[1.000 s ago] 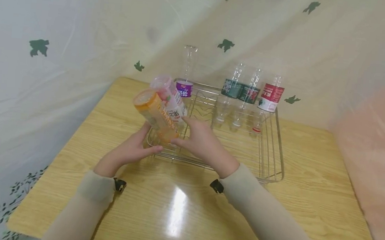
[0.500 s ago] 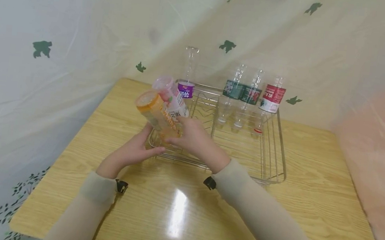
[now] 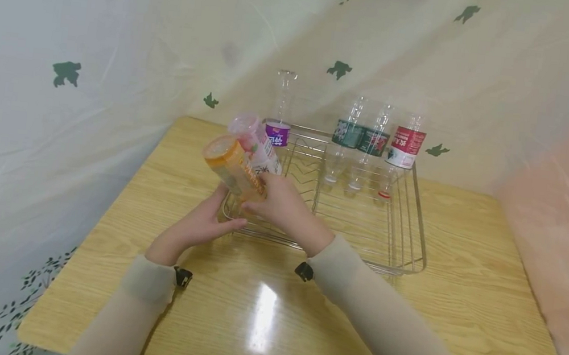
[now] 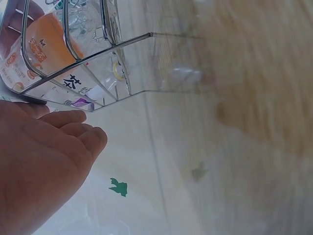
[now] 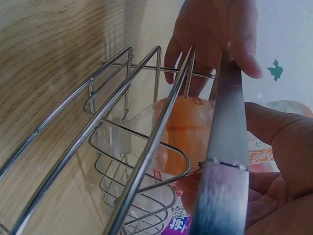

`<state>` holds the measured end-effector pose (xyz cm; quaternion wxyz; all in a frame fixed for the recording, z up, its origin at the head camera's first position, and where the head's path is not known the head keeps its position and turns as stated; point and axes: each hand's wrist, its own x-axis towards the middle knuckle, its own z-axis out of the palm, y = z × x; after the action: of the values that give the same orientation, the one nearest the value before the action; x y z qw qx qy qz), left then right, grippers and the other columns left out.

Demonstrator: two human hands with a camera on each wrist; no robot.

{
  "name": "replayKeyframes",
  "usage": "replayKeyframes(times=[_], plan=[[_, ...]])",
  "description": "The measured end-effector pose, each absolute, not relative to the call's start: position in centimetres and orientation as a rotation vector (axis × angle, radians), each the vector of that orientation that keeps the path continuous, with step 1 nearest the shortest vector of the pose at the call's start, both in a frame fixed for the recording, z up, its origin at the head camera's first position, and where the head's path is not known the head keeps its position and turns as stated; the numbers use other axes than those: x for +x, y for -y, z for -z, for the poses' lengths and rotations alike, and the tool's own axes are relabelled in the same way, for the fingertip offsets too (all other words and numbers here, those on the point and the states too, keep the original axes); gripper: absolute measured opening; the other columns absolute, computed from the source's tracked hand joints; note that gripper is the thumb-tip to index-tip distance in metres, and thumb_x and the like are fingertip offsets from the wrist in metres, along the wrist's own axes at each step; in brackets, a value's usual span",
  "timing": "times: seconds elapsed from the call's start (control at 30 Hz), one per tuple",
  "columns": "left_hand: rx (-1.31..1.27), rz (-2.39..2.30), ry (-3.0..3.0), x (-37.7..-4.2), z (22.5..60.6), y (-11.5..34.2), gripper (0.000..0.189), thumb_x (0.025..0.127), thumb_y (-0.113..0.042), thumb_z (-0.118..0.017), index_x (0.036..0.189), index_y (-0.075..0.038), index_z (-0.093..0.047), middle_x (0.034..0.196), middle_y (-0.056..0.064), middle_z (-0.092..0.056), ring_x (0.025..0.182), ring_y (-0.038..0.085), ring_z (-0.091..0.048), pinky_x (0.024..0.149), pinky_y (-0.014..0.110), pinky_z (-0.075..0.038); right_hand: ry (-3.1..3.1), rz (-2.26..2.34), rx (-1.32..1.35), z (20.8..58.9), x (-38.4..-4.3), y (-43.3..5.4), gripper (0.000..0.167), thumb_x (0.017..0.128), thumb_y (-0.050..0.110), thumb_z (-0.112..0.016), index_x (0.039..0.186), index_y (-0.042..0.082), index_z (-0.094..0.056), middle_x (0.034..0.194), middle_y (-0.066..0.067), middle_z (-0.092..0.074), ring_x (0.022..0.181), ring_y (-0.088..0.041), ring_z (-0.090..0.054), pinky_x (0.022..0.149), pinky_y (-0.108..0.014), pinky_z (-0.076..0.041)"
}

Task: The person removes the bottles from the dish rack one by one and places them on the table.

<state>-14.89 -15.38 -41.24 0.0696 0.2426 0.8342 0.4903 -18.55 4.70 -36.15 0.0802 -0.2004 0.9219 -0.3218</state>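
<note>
An orange-labelled tea bottle (image 3: 231, 166) tilts neck-down in the left front of a wire rack (image 3: 417, 227). My right hand (image 3: 286, 209) grips it, thumb on one side and fingers on the other. In the left wrist view the bottle (image 4: 46, 46) shows behind the rack's wires. In the right wrist view its clear neck points down among the wire loops. My left hand (image 3: 197, 225) is at the rack's left front corner, thumb stretched out and fingers relaxed, touching the wires. Just behind the orange bottle leans a pink-labelled bottle (image 3: 257, 140).
A purple-labelled bottle (image 3: 276, 134) stands upside down at the rack's back left. Along the back right, two green-labelled bottles, one being this bottle (image 3: 347, 133), and a red-labelled bottle (image 3: 406, 146) lean with caps down. A wooden table (image 3: 230, 315) carries the rack; patterned curtains surround it.
My right hand has shifted slightly left and toward me around the orange-labelled bottle, covering more of its lower part. The left hand stays at the rack's corner. The view has drifted a little.
</note>
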Motion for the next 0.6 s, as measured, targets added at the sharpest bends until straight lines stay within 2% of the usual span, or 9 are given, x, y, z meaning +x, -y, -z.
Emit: replayKeyframes(times=[0.13, 0.3, 0.4, 0.6], plan=[[0.739, -1.485, -2.523, -15.9, 43.4, 15.6, 0.105, 0.095, -0.018, -0.074, 0.164, -0.02, 0.005, 0.168, 0.011, -0.001, 0.15, 0.04, -0.011, 0.118, 0.063, -0.015, -2.752, 0.987, -0.582, 36.2, -18.5, -4.6, 0.057, 0.082, 0.029, -0.088, 0.127, 0.005, -0.063, 0.107, -0.006, -0.07, 0.083, -0.015, -0.065, 0.067, -0.027, -0.057], [0.706, -1.481, -2.537, -16.3, 44.5, 15.8, 0.106, 0.095, -0.028, -0.074, 0.164, -0.031, 0.006, 0.169, 0.003, -0.002, 0.151, 0.035, -0.013, 0.118, 0.061, -0.017, -2.75, 0.987, -0.591, 36.4, -18.6, -4.4, 0.057, 0.082, 0.027, -0.088, 0.128, 0.005, -0.062, 0.108, -0.006, -0.069, 0.083, -0.016, -0.065, 0.067, -0.027, -0.056], [0.678, -1.473, -2.541, -16.3, 44.6, 15.9, 0.105, 0.095, -0.035, -0.074, 0.163, -0.035, 0.006, 0.169, 0.0, -0.003, 0.151, 0.033, -0.014, 0.119, 0.059, -0.018, -2.752, 0.994, -0.593, 36.4, -18.7, -4.3, 0.059, 0.082, 0.025, -0.088, 0.13, 0.004, -0.061, 0.111, -0.008, -0.069, 0.088, -0.021, -0.067, 0.071, -0.029, -0.057], [0.651, -1.469, -2.536, -16.1, 44.6, 15.9, 0.103, 0.095, -0.04, -0.072, 0.163, -0.036, 0.006, 0.169, 0.001, -0.004, 0.15, 0.034, -0.014, 0.118, 0.06, -0.017, -2.756, 1.053, -0.61, 36.7, -18.7, -3.9, 0.063, 0.081, 0.02, -0.089, 0.134, 0.003, -0.06, 0.117, -0.011, -0.068, 0.098, -0.025, -0.067, 0.082, -0.033, -0.057]])
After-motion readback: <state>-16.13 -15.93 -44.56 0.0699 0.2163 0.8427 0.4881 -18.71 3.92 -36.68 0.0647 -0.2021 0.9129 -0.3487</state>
